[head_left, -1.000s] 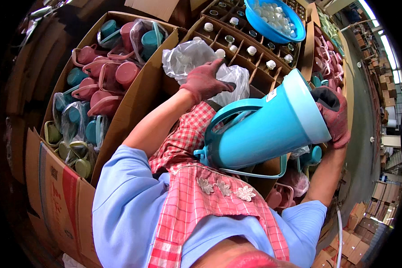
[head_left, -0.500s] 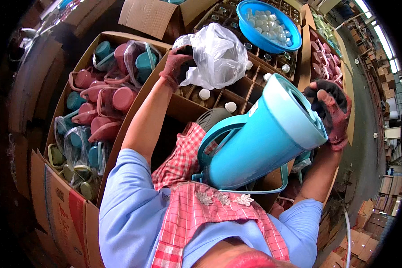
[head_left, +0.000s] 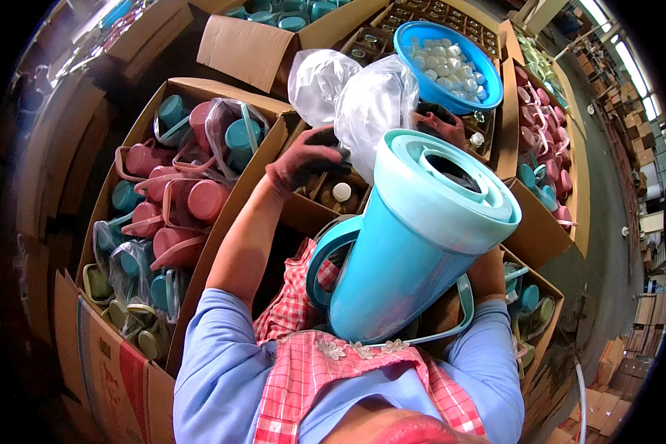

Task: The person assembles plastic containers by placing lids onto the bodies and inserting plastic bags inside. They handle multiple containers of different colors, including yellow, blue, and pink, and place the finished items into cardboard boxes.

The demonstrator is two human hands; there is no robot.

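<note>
A turquoise plastic jug-shaped casing (head_left: 407, 251) leans against my apron, its pale ring-shaped end with a dark opening tilted up and away. It has a side handle at its left and a thin carrying handle at its lower right. Beyond it, a clear plastic bag (head_left: 377, 111) puffs out in two bulges. My left hand (head_left: 308, 159), in a dark and red glove, pinches the bag's left side. At the bag's right edge my gloved right hand (head_left: 442, 126) has its fingers curled on the plastic, partly hidden behind the bag and the casing. Neither hand touches the casing.
A divided carton with white-capped bottles (head_left: 342, 192) lies under the bag. Behind, a blue basin (head_left: 399, 55) holds many white caps. Cartons of pink, turquoise and green jugs (head_left: 207, 200) stand at left and right. An open carton flap (head_left: 244, 52) sticks out at the back left.
My right hand has left the casing's rim and moved to the bag's right side. The bag has spread into two bulges. The casing has tipped more upright, and my left hand has lowered slightly.
</note>
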